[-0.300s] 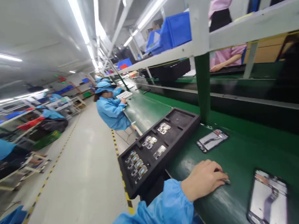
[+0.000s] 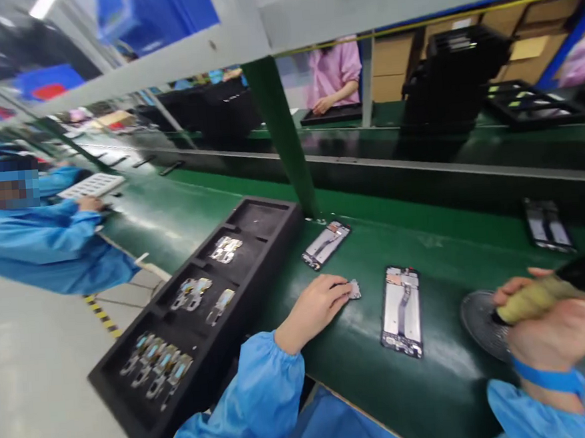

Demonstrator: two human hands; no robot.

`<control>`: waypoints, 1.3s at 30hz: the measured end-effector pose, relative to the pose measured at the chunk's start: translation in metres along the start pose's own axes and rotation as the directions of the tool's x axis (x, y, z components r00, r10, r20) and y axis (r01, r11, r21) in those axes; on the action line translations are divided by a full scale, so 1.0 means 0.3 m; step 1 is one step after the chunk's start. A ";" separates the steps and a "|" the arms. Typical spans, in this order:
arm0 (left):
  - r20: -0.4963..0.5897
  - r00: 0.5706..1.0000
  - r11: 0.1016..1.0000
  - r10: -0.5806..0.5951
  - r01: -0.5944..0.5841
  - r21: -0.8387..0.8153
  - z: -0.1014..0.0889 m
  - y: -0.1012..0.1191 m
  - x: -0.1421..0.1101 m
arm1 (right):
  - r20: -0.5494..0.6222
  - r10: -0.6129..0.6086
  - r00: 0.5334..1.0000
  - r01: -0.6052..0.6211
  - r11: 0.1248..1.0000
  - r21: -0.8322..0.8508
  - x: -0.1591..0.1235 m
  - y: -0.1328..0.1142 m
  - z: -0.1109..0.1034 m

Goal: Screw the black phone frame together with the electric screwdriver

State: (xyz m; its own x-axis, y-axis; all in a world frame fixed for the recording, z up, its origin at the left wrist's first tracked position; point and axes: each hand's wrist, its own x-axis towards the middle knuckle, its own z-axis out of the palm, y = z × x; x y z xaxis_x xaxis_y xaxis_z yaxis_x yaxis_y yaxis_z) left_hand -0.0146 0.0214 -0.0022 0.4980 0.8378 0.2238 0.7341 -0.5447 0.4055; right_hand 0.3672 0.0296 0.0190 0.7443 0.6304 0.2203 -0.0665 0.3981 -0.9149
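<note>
Both hands work low at the near edge of the green surface (image 2: pixel 450 395): the right hand (image 2: pixel 551 334) is clenched around a tool with a yellowish wrapped handle and a dark blurred head (image 2: pixel 543 295), while the left hand (image 2: pixel 316 307) lies palm down, fingertips pinching a small silvery metal part (image 2: pixel 354 289) against the mat. Just under the right grip sits a round grey dish (image 2: pixel 477 323). Between the two grips lies an open phone frame with its pale inside facing up (image 2: pixel 402 311), clear of both. To do this step well, the part should probably stay flat under the fingertips and the tool come in steadily, since the frame lies near. Left of the left grip stands a long black foam tray (image 2: pixel 267 217) of compartments holding more silvery parts. Beyond the left grip a second phone frame (image 2: pixel 326 245) lies slanted near a green post (image 2: pixel 287 146); farther off, a third (image 2: pixel 547 224) lies beyond the right grip. People in blue and pink coats work farther along.
</note>
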 end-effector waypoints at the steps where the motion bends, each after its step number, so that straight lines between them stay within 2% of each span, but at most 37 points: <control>1: -0.038 0.998 0.998 0.054 -0.054 -0.018 0.018 0.005 0.037 | 0.037 -0.046 0.998 0.047 0.998 -0.028 0.006 0.014 -0.002; 3: -0.087 0.981 0.983 0.175 -0.179 -0.040 0.062 0.028 0.124 | 0.092 -0.128 0.988 0.132 0.990 -0.048 0.007 0.037 -0.001; 6: -0.076 0.951 0.952 0.300 -0.303 -0.039 0.132 0.072 0.261 | 0.125 -0.193 0.973 0.199 0.979 -0.040 -0.005 0.052 -0.005; 9: -0.041 0.944 0.945 0.327 -0.327 -0.009 0.187 0.094 0.358 | 0.158 -0.204 0.966 0.213 0.976 -0.040 -0.016 0.051 -0.016; 11: -0.030 0.943 0.943 0.332 -0.333 -0.004 0.210 0.093 0.384 | 0.174 -0.227 0.958 0.239 0.969 -0.056 -0.020 0.049 -0.021; 20: -0.029 0.936 0.921 0.351 -0.351 -0.170 0.222 0.077 0.349 | 0.151 -0.227 0.962 0.238 0.970 -0.058 -0.022 0.051 -0.018; 26: -0.017 0.942 0.940 0.334 -0.334 -0.063 0.229 0.069 0.342 | 0.153 -0.200 0.968 0.212 0.975 -0.069 -0.023 0.039 -0.013; 30: 0.031 0.935 0.935 0.354 -0.353 -0.029 0.222 0.072 0.344 | 0.143 -0.204 0.968 0.216 0.973 -0.077 -0.023 0.034 -0.009; 35: 0.026 0.963 0.963 0.267 -0.268 0.037 0.222 0.097 0.324 | 0.124 -0.165 0.978 0.176 0.981 -0.086 -0.026 0.036 -0.008; 39: 0.044 0.969 0.967 0.244 -0.246 0.064 0.220 0.113 0.307 | 0.141 -0.192 0.971 0.204 0.976 -0.075 -0.025 0.043 -0.010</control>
State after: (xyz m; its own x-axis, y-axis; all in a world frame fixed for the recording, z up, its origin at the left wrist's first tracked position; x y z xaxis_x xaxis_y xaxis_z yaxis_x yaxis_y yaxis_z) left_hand 0.0867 0.0777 -0.0263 0.6816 0.6775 0.2767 0.6170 -0.7353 0.2806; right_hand 0.3628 0.0281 0.0046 0.6420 0.6299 0.4372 0.1365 0.4672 -0.8736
